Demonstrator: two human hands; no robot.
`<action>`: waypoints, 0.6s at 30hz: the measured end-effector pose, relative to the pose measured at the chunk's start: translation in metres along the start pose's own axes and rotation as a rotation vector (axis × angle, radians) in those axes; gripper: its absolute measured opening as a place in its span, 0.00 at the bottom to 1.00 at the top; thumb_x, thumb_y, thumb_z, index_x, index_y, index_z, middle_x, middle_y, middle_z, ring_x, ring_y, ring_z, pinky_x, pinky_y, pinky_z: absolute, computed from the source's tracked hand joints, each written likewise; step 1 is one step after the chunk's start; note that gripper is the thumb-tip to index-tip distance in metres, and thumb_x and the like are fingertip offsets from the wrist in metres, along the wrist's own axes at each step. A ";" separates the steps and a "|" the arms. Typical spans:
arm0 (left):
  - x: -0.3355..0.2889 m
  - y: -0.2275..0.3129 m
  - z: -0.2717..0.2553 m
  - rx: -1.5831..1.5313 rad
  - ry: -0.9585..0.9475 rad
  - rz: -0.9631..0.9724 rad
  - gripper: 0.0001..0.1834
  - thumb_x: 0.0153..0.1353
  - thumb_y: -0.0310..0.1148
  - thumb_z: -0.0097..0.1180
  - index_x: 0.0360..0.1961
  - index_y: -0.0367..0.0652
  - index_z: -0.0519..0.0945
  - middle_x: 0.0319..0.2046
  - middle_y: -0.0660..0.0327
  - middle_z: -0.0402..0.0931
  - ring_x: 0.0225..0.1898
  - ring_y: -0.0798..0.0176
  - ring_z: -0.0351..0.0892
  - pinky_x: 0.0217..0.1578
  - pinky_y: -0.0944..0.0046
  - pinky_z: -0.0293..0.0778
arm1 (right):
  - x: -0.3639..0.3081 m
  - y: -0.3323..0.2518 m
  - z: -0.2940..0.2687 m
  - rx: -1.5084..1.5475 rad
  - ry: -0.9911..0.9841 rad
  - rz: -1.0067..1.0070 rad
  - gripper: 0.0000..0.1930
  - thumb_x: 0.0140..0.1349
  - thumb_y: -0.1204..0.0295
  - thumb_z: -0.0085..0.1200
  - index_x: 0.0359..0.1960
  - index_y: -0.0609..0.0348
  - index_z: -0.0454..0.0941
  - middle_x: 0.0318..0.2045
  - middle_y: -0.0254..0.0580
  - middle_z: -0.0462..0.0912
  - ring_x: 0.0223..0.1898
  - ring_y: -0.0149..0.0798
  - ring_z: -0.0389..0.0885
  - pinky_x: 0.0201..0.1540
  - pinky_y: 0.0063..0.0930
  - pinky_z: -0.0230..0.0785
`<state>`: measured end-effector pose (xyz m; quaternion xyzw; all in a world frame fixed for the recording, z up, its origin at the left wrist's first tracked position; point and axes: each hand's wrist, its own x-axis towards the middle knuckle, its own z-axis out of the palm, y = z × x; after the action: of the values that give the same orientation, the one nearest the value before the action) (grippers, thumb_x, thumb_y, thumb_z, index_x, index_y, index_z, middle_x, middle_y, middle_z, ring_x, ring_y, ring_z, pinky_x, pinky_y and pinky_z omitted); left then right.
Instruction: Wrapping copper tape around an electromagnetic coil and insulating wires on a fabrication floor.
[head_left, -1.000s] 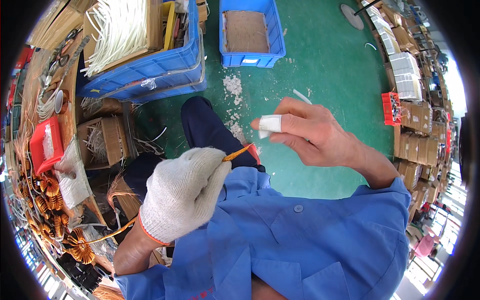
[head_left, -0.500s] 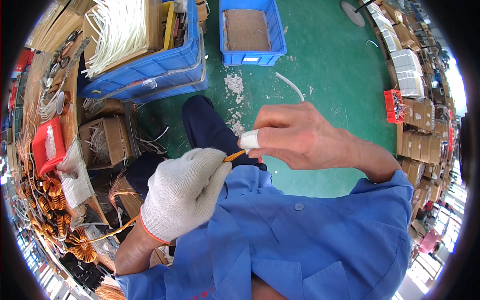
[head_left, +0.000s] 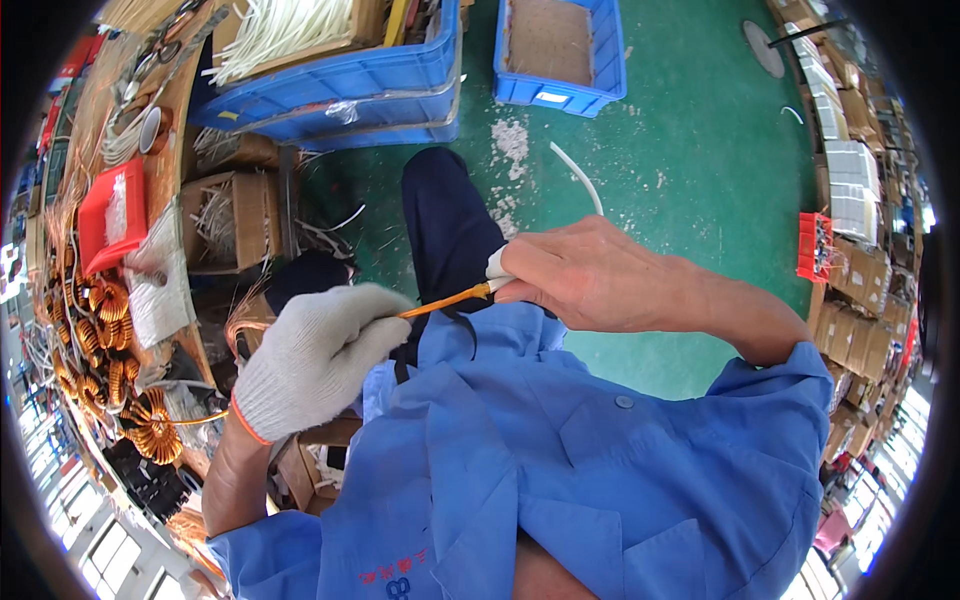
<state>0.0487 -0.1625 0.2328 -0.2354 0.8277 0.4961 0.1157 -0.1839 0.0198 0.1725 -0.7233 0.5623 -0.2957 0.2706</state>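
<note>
A twisted bundle of copper-coloured wire (head_left: 445,302) stretches between my hands in front of my lap. My left hand (head_left: 318,352), in a white knitted glove with an orange cuff, is closed round the bundle. The bare fingers of my right hand (head_left: 600,275), with a white wrap on one fingertip, pinch the other end. A small white piece shows at that end; I cannot tell whether it is a sleeve or part of the wrap. A copper wire runs from behind my left wrist to a wound ring coil (head_left: 152,428) on the bench.
Several more copper coils (head_left: 108,315) and a red tray (head_left: 112,220) lie on the left bench. White tubes fill a carton above stacked blue crates (head_left: 330,95). Another blue crate (head_left: 560,88) stands ahead on the green floor, near a loose white tube (head_left: 577,178). Boxes line the right side.
My left hand has slid left and slightly down along the wire, away from my right hand, exposing a longer stretch between them. The view has shifted, moving the surroundings rightward.
</note>
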 end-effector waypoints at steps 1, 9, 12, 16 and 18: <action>-0.004 -0.006 0.003 0.029 0.014 0.030 0.09 0.67 0.30 0.64 0.41 0.34 0.86 0.30 0.46 0.83 0.32 0.44 0.86 0.33 0.53 0.78 | 0.002 0.001 0.004 -0.028 -0.040 -0.003 0.12 0.71 0.67 0.63 0.39 0.61 0.73 0.29 0.47 0.79 0.28 0.53 0.82 0.27 0.44 0.72; -0.001 -0.021 0.043 0.220 0.035 0.153 0.06 0.67 0.30 0.62 0.36 0.37 0.83 0.28 0.46 0.79 0.32 0.39 0.83 0.32 0.48 0.76 | 0.013 0.011 0.047 -0.050 -0.211 -0.080 0.13 0.74 0.66 0.58 0.36 0.63 0.72 0.26 0.50 0.78 0.27 0.54 0.83 0.26 0.43 0.75; 0.000 -0.031 0.049 0.313 0.009 0.225 0.08 0.70 0.34 0.61 0.37 0.41 0.82 0.29 0.47 0.80 0.34 0.39 0.84 0.34 0.45 0.78 | 0.022 0.004 0.065 -0.010 -0.262 -0.081 0.12 0.73 0.67 0.59 0.38 0.63 0.74 0.28 0.49 0.79 0.29 0.55 0.84 0.29 0.45 0.76; 0.000 -0.052 0.043 0.352 0.067 0.167 0.13 0.73 0.42 0.58 0.40 0.43 0.82 0.31 0.49 0.83 0.36 0.39 0.85 0.37 0.43 0.79 | 0.034 0.009 0.057 -0.031 -0.188 -0.016 0.09 0.70 0.71 0.61 0.43 0.62 0.76 0.32 0.47 0.81 0.33 0.57 0.84 0.33 0.50 0.75; -0.010 -0.048 0.019 0.336 -0.002 -0.002 0.14 0.73 0.44 0.58 0.42 0.43 0.83 0.35 0.49 0.84 0.39 0.40 0.86 0.40 0.43 0.80 | 0.019 0.029 0.052 -0.076 -0.147 -0.009 0.08 0.69 0.74 0.62 0.42 0.63 0.76 0.33 0.48 0.82 0.33 0.58 0.84 0.33 0.50 0.75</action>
<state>0.0804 -0.1625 0.1912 -0.2132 0.8985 0.3510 0.1550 -0.1611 -0.0021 0.1183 -0.7552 0.5485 -0.2216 0.2823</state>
